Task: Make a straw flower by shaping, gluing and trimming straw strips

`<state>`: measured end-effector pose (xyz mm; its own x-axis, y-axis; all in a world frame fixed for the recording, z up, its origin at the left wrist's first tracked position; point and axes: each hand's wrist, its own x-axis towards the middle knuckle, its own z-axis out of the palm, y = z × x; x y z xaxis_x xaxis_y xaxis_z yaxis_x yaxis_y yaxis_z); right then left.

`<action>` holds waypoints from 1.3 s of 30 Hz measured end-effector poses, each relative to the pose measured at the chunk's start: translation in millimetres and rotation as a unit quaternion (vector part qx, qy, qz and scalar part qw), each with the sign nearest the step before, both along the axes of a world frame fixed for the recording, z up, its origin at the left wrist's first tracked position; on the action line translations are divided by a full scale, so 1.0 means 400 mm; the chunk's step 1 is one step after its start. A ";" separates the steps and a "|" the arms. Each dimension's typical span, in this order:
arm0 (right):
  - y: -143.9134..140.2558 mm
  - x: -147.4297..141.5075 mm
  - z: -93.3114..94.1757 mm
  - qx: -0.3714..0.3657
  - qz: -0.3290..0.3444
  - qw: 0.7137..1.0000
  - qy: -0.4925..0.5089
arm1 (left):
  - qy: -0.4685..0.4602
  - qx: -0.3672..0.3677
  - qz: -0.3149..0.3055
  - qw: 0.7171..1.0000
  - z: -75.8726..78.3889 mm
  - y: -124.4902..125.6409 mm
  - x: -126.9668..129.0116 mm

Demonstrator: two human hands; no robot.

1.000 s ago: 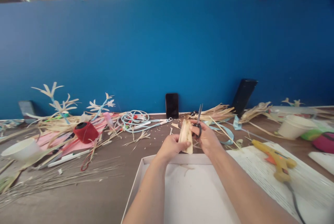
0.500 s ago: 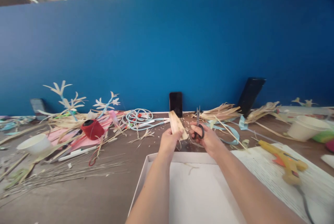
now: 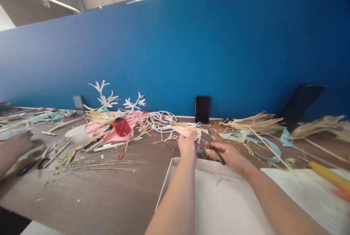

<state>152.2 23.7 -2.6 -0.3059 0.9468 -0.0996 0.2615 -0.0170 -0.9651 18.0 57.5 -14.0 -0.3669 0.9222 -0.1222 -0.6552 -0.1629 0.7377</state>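
My left hand pinches a pale dried husk piece, which lies nearly flat and points left above the brown table. My right hand grips black-handled scissors, lowered close to the table just beyond the far rim of a white shallow box. The scissor blades are mostly hidden by the hand. Both forearms reach over the box.
Another person's hand rests at the left edge near black scissors. A red spool, white cup, coiled cable, straw flowers, upright phone, husk pile, yellow glue gun.
The view has swung left. The husk piece tipped from upright to nearly flat, and my right hand dropped the scissors from upright down toward the table. Another person's hand came into view.
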 end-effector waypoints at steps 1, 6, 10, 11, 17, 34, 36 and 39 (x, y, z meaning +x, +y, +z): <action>0.000 0.000 -0.001 0.004 -0.003 1.000 -0.006 | 0.003 -0.003 -0.002 1.000 -0.003 0.002 0.000; 0.004 -0.002 -0.008 0.007 -0.008 1.000 -0.023 | 0.027 -0.009 -0.015 0.999 -0.019 0.011 -0.003; 0.005 0.000 -0.011 0.011 -0.015 0.999 -0.030 | 0.038 -0.005 -0.021 0.999 -0.021 0.011 -0.003; 0.005 0.000 -0.011 0.013 -0.016 0.999 -0.032 | 0.041 -0.005 -0.023 0.999 -0.020 0.010 -0.003; 0.002 0.003 -0.011 0.016 -0.015 0.999 -0.034 | 0.071 -0.004 -0.030 0.997 -0.018 0.008 -0.004; -0.011 0.006 0.008 -0.008 0.007 1.000 -0.008 | 0.213 0.027 -0.029 0.976 -0.037 0.008 -0.019; -0.014 0.003 0.013 -0.007 0.008 1.000 -0.010 | 0.217 0.033 -0.023 0.975 -0.032 0.004 -0.020; -0.016 0.001 0.017 -0.010 0.008 1.000 -0.012 | 0.222 0.041 -0.010 0.974 -0.026 -0.002 -0.019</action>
